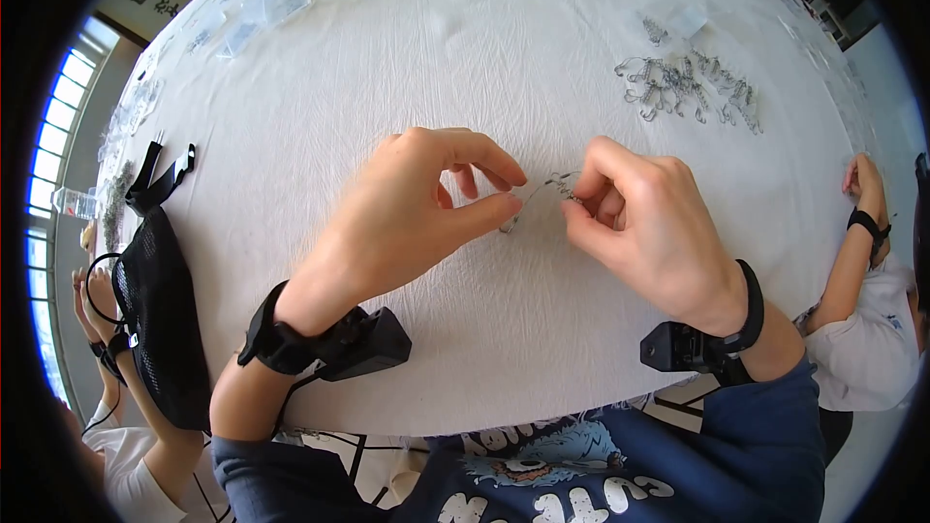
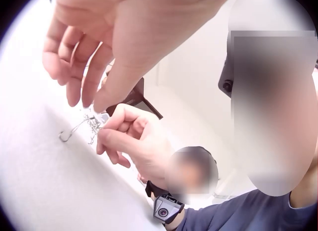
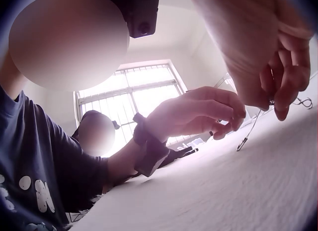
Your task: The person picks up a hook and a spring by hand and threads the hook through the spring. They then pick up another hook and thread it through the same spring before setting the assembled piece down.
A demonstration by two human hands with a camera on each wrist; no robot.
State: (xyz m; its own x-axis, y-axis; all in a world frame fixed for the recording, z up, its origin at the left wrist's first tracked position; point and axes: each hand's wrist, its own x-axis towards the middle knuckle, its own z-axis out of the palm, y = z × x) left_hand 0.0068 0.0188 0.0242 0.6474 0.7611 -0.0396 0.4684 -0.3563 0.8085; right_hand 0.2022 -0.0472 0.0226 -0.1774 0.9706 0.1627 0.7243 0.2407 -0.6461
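Observation:
A thin wire piece with small hooks (image 1: 559, 180) is pinched between the thumb and fingers of my right hand (image 1: 651, 223). One hooked end of it (image 2: 64, 136) hangs toward the cloth in the left wrist view, and a clasp-like end (image 3: 242, 144) dangles below the fingers in the right wrist view. My left hand (image 1: 402, 203) hovers just left of the wire, thumb and fingers bent with a gap between them; nothing is seen held in it. Both hands are above the white cloth.
A pile of wire hooks (image 1: 683, 87) lies at the back right of the white tablecloth (image 1: 465, 58). Clear plastic boxes (image 1: 276, 5) stand at the back left. A black mesh bag (image 1: 160, 310) is at the left edge. Other people's arms rest at both sides.

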